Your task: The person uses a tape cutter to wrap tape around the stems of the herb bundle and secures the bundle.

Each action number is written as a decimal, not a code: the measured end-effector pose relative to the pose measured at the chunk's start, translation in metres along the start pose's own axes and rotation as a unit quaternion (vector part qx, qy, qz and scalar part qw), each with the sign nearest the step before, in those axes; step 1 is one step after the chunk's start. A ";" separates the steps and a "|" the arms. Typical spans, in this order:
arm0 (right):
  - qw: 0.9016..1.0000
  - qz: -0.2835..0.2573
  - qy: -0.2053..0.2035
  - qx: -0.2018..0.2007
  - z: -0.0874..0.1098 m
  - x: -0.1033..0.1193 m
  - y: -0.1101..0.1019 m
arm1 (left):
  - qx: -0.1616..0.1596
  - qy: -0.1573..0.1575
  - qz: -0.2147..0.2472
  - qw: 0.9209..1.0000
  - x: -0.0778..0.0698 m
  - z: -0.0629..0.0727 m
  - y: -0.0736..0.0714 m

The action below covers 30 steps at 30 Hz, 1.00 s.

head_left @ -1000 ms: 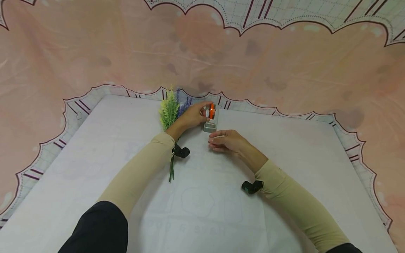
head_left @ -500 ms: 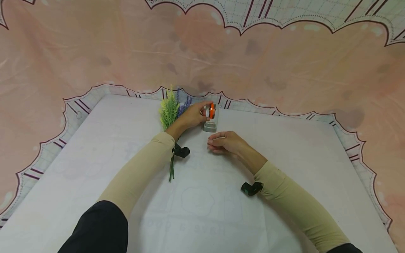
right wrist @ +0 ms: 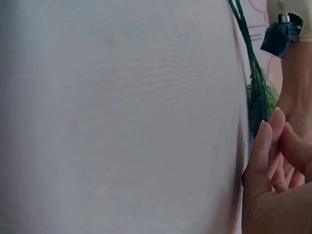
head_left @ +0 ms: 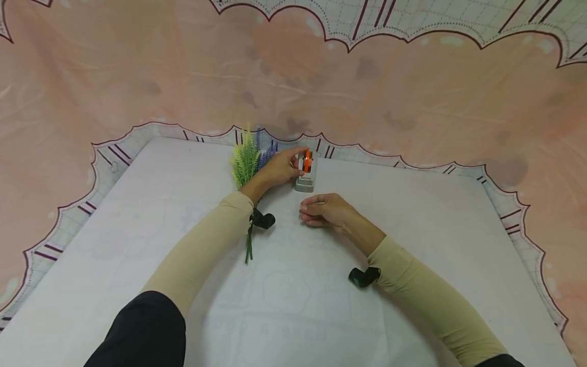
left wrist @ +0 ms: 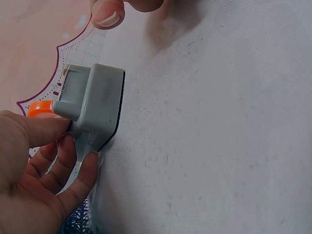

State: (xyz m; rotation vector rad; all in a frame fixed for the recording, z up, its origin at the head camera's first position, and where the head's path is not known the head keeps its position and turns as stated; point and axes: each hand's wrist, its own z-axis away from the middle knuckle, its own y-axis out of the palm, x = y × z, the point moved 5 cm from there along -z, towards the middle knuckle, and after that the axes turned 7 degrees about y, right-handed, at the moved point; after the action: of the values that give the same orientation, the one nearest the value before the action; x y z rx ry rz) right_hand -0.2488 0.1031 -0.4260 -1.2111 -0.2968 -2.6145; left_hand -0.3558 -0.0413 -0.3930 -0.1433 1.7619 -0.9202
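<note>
A grey tape dispenser [head_left: 305,182] with an orange tape core stands near the far edge of the white table. My left hand [head_left: 277,168] holds it from the left, thumb and fingers about its core end; the dispenser [left wrist: 102,100] fills much of the left wrist view's left half. My right hand [head_left: 332,210] hovers just in front of the dispenser, apart from it. The thumb and fingers of this right hand [right wrist: 278,180] lie close together, and no tape can be made out between them. Yellow-green and purple artificial flowers [head_left: 245,158] lie under or beside my left forearm.
Green stems [head_left: 248,247] of the flowers point toward me across the white table [head_left: 284,326]. A patterned cloth [head_left: 412,112] with scalloped borders lies beyond the table's far edge. A dark wrist camera [head_left: 364,277] sits on the right sleeve.
My right hand has drawn slightly toward me, away from the dispenser. The left hand and the dispenser have stayed in place.
</note>
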 end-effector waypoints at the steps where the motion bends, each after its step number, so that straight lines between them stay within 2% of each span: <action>1: 1.000 0.001 0.000 0.000 0.000 0.000 0.000 | 0.000 0.000 0.000 1.000 0.000 0.000 0.000; 13: 1.000 0.009 -0.009 0.002 0.005 -0.002 0.003 | 0.001 -0.002 0.000 1.000 0.001 0.000 0.000; 30: 1.000 0.020 0.007 -0.009 0.008 -0.006 0.006 | 0.001 -0.004 0.002 1.000 0.001 0.001 0.000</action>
State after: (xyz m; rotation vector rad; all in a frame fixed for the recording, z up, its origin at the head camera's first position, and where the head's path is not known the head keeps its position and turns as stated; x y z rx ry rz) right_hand -0.2374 0.1005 -0.4248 -1.1914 -0.2436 -2.5955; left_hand -0.3557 -0.0422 -0.3934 -0.1429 1.7526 -0.9171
